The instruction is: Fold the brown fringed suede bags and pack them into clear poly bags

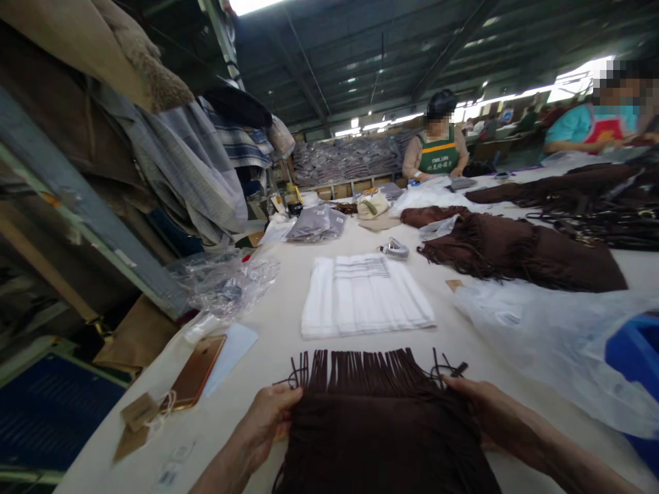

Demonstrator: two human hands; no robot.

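A dark brown fringed scarf (381, 439) lies in front of me, its fringe pointing away across the pale table (247, 412). My left hand (272, 415) pinches its left edge just below the fringe. At the opposite edge, my right hand (476, 405) grips the far right corner, with thumb and fingers closed on the fabric. Beyond the fringe sits a folded white cloth (365, 295) with grey stripes. The near end of the scarf runs out of the bottom of the view.
Left are a phone (195, 370), cardboard tags (138, 415) and clear plastic bags (231, 281). Right are a plastic sheet (556, 343), a blue bin (636, 350) and brown fringed fabric (530, 250). Two co-workers stand beyond, one in a green apron (437, 154). Cloths hang on a rack (175, 158).
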